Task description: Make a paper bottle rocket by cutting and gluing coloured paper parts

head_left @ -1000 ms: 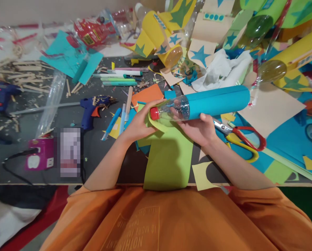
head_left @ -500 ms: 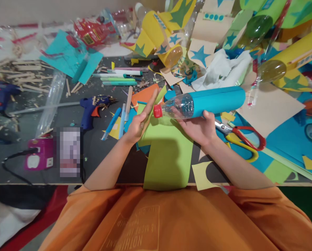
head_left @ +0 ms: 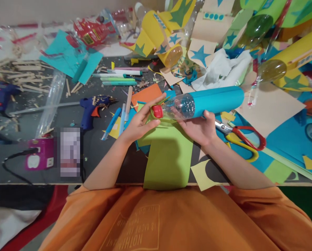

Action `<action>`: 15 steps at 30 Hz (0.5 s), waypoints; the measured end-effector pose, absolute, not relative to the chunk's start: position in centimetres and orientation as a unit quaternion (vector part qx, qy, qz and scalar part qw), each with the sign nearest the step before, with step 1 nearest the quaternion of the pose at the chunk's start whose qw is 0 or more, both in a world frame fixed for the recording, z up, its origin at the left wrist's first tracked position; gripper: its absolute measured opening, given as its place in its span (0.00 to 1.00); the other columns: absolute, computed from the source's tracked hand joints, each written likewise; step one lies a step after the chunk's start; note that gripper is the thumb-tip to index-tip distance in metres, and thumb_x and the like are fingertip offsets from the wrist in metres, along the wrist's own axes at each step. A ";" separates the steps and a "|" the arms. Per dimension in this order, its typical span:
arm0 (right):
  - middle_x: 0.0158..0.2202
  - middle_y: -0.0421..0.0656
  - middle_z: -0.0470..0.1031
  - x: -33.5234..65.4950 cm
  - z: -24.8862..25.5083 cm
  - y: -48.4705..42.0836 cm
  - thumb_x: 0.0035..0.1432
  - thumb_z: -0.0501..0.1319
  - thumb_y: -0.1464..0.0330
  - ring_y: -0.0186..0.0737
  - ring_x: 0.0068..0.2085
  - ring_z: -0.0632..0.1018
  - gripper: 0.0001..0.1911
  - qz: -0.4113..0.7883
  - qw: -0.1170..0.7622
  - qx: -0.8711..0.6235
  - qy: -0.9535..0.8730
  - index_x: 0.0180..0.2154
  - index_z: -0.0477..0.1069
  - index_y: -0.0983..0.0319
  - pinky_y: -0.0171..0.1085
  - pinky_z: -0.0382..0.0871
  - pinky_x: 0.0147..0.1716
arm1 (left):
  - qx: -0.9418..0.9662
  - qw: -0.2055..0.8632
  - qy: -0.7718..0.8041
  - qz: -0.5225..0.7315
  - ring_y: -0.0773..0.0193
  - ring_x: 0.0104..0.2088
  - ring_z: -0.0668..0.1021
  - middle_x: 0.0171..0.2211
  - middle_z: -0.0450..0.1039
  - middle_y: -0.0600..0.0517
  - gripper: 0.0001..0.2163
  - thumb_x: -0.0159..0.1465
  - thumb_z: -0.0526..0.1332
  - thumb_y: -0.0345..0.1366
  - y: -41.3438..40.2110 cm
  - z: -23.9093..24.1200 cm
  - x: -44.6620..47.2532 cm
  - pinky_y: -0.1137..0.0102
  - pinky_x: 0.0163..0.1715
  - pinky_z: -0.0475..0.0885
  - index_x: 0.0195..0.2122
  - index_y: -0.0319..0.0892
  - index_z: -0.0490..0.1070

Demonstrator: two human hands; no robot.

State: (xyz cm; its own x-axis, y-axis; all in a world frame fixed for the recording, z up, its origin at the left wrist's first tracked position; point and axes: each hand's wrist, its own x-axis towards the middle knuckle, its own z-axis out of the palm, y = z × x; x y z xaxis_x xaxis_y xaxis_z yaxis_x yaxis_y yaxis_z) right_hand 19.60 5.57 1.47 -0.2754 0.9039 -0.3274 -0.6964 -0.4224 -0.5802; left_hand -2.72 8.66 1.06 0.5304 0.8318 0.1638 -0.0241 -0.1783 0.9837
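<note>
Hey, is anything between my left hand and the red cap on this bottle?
Only the green sheet: its edge curls up between your left hand and the red cap. Your right hand grips the bottle from below, nothing between.

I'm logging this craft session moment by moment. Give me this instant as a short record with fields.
Left: the left hand seems to pinch the curled edge of the green sheet beside the red cap.
Right: the right hand grips the bottle from below, held sideways.
Bottle: clear plastic, its body wrapped in teal paper.
Nearby: scissors right of the right hand; blue glue gun left of the left hand.
Surface: dark table strewn with paper scraps.
</note>
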 end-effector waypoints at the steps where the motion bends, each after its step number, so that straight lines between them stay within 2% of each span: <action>1: 0.52 0.40 0.80 19.6 1.6 5.6 0.40 0.70 0.53 0.49 0.62 0.73 0.28 0.780 0.504 -0.327 -0.174 0.45 0.73 0.52 0.50 0.61 0.67 | 0.678 0.549 0.303 0.383 0.49 0.69 0.63 0.68 0.63 0.53 0.27 0.63 0.66 0.47 8.7 1.1 -2.7 0.57 0.67 0.64 0.64 0.56 0.65; 6: 0.55 0.43 0.78 19.4 2.1 5.5 0.42 0.64 0.51 0.48 0.66 0.68 0.26 0.775 0.463 -0.365 -0.229 0.44 0.73 0.53 0.51 0.58 0.68 | 0.697 0.476 0.325 0.428 0.51 0.62 0.73 0.59 0.74 0.49 0.24 0.59 0.70 0.48 8.9 0.8 -2.3 0.56 0.61 0.71 0.56 0.52 0.73; 11: 0.54 0.43 0.78 19.2 2.2 5.4 0.42 0.63 0.50 0.49 0.66 0.67 0.27 0.773 0.456 -0.369 -0.241 0.45 0.73 0.52 0.53 0.58 0.68 | 0.688 0.455 0.359 0.436 0.50 0.58 0.77 0.55 0.77 0.46 0.30 0.53 0.71 0.57 8.8 0.5 -1.8 0.57 0.56 0.76 0.53 0.49 0.75; 15: 0.55 0.40 0.78 19.2 2.0 5.2 0.43 0.64 0.51 0.47 0.66 0.68 0.26 0.780 0.457 -0.358 -0.234 0.46 0.73 0.51 0.51 0.59 0.68 | 0.696 0.444 0.366 0.430 0.51 0.57 0.78 0.55 0.78 0.45 0.29 0.54 0.71 0.55 8.6 0.7 -1.8 0.58 0.55 0.77 0.53 0.47 0.75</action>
